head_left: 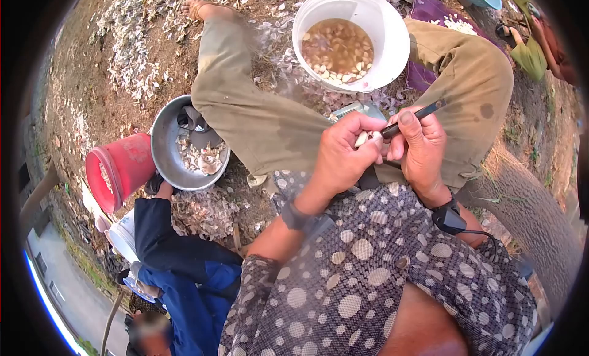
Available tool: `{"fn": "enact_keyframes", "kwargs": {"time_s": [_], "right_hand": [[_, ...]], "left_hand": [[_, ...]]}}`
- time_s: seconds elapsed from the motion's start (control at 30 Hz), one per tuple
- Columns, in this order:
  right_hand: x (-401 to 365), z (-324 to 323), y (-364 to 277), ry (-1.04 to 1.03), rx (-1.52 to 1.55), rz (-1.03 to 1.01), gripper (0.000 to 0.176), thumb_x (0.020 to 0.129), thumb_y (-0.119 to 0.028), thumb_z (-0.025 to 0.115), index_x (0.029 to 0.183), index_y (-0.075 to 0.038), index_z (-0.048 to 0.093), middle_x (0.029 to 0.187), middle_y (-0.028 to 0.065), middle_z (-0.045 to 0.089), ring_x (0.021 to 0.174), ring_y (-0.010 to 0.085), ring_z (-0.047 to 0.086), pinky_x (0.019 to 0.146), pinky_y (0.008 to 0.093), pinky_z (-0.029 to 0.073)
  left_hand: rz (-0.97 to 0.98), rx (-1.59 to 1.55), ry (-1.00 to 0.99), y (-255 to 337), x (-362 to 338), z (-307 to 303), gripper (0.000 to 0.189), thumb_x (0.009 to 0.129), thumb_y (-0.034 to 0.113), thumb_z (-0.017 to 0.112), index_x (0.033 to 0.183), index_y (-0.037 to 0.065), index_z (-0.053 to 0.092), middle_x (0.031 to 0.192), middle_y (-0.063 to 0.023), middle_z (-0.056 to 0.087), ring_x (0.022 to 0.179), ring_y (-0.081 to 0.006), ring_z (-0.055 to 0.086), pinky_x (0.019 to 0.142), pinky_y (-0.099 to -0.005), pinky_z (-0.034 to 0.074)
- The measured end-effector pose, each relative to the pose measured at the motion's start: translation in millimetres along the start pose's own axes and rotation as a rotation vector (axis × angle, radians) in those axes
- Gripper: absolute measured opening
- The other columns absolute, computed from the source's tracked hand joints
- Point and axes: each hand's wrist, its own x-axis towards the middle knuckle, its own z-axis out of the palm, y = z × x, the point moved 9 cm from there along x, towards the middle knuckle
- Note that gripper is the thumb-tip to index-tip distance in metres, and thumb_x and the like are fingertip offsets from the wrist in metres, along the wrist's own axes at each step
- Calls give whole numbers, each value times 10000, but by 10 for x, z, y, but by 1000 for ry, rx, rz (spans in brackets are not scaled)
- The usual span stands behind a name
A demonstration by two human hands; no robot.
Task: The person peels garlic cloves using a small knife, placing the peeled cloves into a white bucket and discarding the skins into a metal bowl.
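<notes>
My left hand (348,148) is closed around a few pale garlic cloves (367,137), held over my lap. Close beside it, my right hand (421,141) grips a small knife with a black handle (429,109), which points up to the right. The blade is hidden between my fingers. The two hands nearly touch at the cloves. Just beyond them stands a white bucket (392,52), with many peeled cloves (337,49) in brownish liquid. A greyish object lies partly hidden behind my left hand.
A metal bowl (159,148) holding cloves and dark cloth stands left of my leg, beside a red bucket (132,166). A person in blue (202,301) sits at the lower left. Purple cloth (423,77) bearing cloves lies behind the white bucket. Another person's green clothing (529,58) shows upper right.
</notes>
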Motion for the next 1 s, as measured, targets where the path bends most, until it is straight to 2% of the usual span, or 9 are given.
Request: {"fn": "enact_keyframes", "kwargs": {"time_s": [0.1,0.17,0.33,0.4,0.53,0.63,0.67,0.77,1.0], "right_hand": [[34,11,114,-22,167,114,246,1025,-251,628,940,-21,602,769,80,659,499,68,535,429,231,454],[54,12,169,-37,264,186,263,1027,-267,622,926,-26,599,787,92,671,483,66,523,412,232,446],[121,-116,173,-22,421,180,299,1040,-312,594,928,-35,603,853,84,669,468,53,480,426,215,440],[143,-213,74,-32,442,130,304,1041,-322,587,939,-36,607,874,74,658,480,51,474,448,213,446],[186,-428,-153,34,194,-67,256,1023,-283,617,962,-34,614,853,56,650,529,74,523,483,233,462],[201,-582,-124,87,-104,-41,234,1017,-260,631,972,-31,616,822,36,641,551,72,539,505,222,462],[193,-602,-130,81,-126,-43,209,1010,-232,646,988,-26,620,800,17,630,568,62,538,530,208,454],[126,-641,-149,71,-193,-50,201,1006,-226,652,996,-28,620,814,11,630,583,55,533,536,200,443],[48,-743,-229,43,-27,-2,197,1001,-222,662,993,-33,609,782,-17,598,602,40,523,541,200,435]], "left_hand": [[-36,-120,-25,-72,18,-35,182,932,-42,547,1096,-42,628,914,-71,684,703,-99,642,624,-244,530],[-84,-229,-67,-123,34,-36,254,933,-43,547,1180,-43,611,906,-104,679,679,-121,635,705,-305,585],[-149,-558,-216,-127,-3,41,330,930,15,534,1253,-47,546,959,-178,663,703,-179,638,777,-426,628],[-137,-616,-212,-183,-1,4,342,958,97,546,1270,-42,533,1024,-186,649,794,-195,647,834,-447,613],[-119,-714,-148,-131,47,11,428,992,244,564,1316,-30,507,1184,-205,607,1001,-254,653,988,-482,549],[-96,-749,-113,-86,88,49,472,999,296,554,1337,-30,504,1253,-219,586,1109,-307,642,1082,-495,479],[-94,-760,-127,-99,107,56,495,996,305,554,1352,-33,496,1299,-234,577,1184,-337,618,1109,-501,452],[-83,-773,-78,-28,134,123,504,993,303,555,1357,-40,490,1339,-251,560,1210,-351,598,1125,-505,436],[-111,-693,10,143,383,381,569,947,269,625,1380,-66,467,1416,-255,509,1303,-354,531,1177,-493,380]]}}
